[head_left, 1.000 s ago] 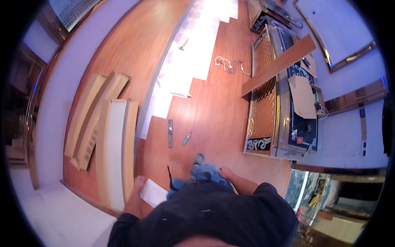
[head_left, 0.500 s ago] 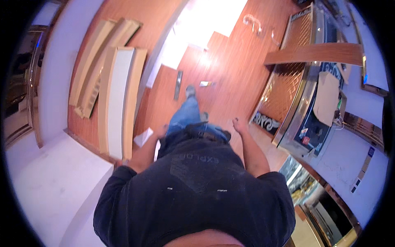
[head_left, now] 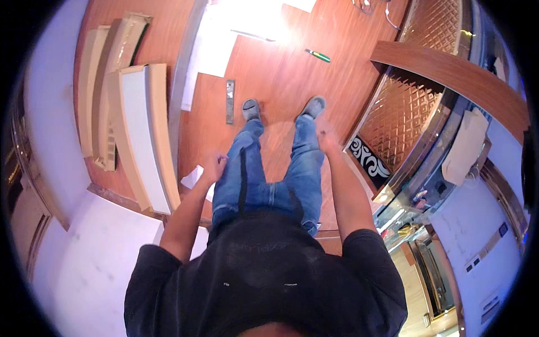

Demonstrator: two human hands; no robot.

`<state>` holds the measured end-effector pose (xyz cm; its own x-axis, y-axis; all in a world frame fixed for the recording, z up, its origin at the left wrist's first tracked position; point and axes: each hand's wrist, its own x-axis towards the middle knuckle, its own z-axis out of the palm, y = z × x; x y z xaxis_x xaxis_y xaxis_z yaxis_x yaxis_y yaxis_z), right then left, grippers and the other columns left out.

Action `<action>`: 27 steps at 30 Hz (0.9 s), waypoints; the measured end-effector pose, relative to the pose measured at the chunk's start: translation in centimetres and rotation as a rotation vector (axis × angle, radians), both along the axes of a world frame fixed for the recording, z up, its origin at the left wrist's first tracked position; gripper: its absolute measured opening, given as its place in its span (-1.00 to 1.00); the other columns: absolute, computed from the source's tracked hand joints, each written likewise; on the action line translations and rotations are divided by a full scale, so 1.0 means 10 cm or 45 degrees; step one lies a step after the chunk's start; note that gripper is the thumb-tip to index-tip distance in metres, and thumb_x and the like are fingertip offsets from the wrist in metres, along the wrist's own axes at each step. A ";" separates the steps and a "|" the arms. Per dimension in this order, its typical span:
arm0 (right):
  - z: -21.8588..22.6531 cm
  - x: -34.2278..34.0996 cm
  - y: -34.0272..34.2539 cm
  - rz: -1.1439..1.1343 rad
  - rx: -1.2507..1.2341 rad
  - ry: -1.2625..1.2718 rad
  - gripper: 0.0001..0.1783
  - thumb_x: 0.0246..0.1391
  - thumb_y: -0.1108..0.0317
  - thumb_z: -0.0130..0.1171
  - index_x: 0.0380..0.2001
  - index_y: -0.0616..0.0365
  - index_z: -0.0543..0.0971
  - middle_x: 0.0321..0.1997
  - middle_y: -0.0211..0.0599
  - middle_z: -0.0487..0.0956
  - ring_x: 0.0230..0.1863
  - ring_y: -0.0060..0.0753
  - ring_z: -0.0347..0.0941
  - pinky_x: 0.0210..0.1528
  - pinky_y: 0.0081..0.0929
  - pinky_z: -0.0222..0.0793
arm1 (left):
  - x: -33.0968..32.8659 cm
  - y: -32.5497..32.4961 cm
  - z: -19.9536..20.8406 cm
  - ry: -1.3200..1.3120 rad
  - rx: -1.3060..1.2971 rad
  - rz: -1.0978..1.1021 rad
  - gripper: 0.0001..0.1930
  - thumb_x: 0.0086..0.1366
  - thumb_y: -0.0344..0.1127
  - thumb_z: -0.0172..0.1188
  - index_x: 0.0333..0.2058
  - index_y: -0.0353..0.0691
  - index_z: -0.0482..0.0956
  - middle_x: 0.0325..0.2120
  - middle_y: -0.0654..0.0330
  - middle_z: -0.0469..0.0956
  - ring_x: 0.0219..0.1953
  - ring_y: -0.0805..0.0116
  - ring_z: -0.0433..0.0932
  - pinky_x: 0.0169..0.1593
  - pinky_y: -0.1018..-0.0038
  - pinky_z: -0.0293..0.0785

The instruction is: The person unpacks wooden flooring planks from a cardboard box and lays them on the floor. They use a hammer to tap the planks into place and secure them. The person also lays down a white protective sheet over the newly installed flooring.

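Note:
I am standing and looking down my dark shirt and blue jeans to my grey shoes on the reddish wooden floor (head_left: 269,73). My left hand (head_left: 215,167) hangs by my left thigh, fingers curled in, holding nothing. My right hand (head_left: 325,139) hangs beside my right knee, blurred, its fingers loosely apart and empty. A white sheet of paper (head_left: 192,177) lies on the floor just left of my left hand. A dark flat metal bar (head_left: 229,101) lies left of my left shoe. A green-handled tool (head_left: 318,55) lies beyond my right shoe.
Cream-coloured panels (head_left: 140,135) lie stacked on the floor at left. A white underlay sheet (head_left: 224,39) covers the floor ahead. At right stand an ornate gold lattice panel (head_left: 404,112), a brown wooden plank (head_left: 449,73) across it, and a piece of cardboard (head_left: 466,146).
I have risen from a crouch to standing. My legs and shoes have come into view, and both hands have dropped away from the floor to my sides.

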<state>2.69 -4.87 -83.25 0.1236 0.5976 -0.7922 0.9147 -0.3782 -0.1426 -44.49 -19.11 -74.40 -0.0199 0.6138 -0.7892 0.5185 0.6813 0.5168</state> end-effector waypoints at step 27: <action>-3.01 -0.27 1.44 -0.411 -0.350 0.440 -0.43 0.26 0.21 0.11 0.27 0.20 0.35 0.13 0.22 0.54 0.16 0.22 0.50 0.17 0.03 0.42 | 1.80 1.53 -0.56 0.366 -0.521 -0.223 -0.69 0.43 -0.24 -0.02 0.08 -0.11 0.48 -0.25 -0.18 0.66 -0.17 -0.22 0.64 -0.04 -0.03 0.48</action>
